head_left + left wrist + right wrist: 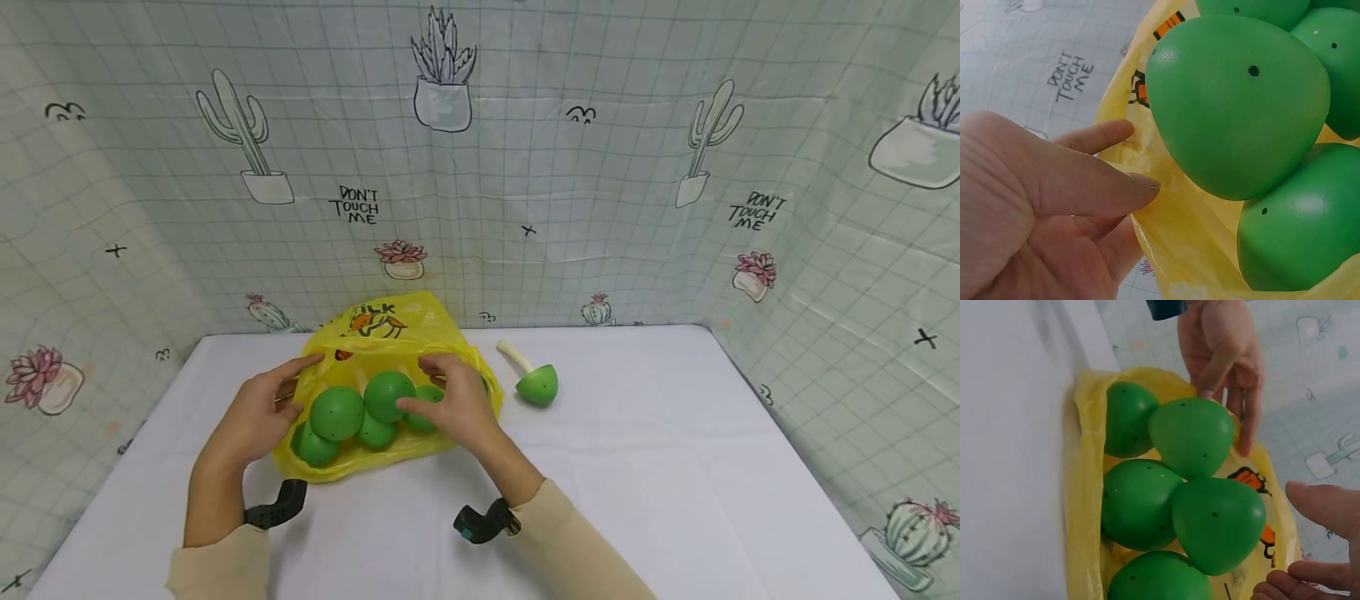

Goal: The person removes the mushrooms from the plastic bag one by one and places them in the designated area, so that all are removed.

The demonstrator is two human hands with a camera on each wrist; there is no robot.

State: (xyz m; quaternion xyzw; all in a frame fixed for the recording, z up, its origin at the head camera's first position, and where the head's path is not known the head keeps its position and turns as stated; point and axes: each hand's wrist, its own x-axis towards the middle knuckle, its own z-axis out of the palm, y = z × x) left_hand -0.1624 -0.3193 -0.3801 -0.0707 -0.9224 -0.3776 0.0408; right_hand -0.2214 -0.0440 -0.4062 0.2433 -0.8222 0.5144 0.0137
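Observation:
A yellow plastic bag (375, 458) with printed letters and a picture lies with its mouth toward me. Inside are several green mushroom-shaped toys (337, 412), their rounded, black-dotted caps facing out. My left hand (255, 412) is at the bag's left side; in the left wrist view its thumb (1110, 187) and fingers pinch the bag's rim beside a green cap (1241, 112). My right hand (461, 404) reaches over the bag's right side, thumb and fingers spread apart. In the right wrist view nothing shows between that thumb (1329, 509) and the fingers.
Another mushroom-shaped toy (537, 385), green cap and cream stem, lies on the white table (637, 467) right of the bag. A cloth (510, 167) printed with cacti hangs behind and at both sides. Each wrist wears a black camera.

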